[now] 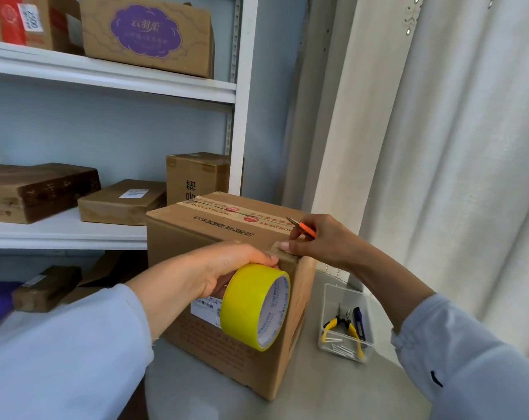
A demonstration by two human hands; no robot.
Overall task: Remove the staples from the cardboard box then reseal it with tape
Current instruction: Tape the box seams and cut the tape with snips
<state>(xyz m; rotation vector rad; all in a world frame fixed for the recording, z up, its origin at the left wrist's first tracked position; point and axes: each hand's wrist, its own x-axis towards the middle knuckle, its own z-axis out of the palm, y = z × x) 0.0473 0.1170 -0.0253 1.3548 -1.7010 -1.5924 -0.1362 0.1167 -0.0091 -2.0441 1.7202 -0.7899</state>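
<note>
Taping stage, by the look of it: cardboard box sits closed on the grey table, near its back edge, hard against the white shelving. Left hand grips the yellow tape roll against the box's near upper edge, fingers curled through the core. Right hand holds small orange-handled scissors in its curled fingers while a fingertip presses the loose tape end down at the near top corner. Printed tape already runs along the top seam. Staple removal judged done: yellow-handled pliers lie in the clear tray to the right with thin metal pieces that may be staples, too small to confirm. Next move likely calls for keeping the strip taut, bringing the blades between roll and corner, and cutting without letting the end lift. Room: free table in front and right of box; tray near the right elbow; curtain close behind the right hand; shelf blocks the left and rear sides.
</note>
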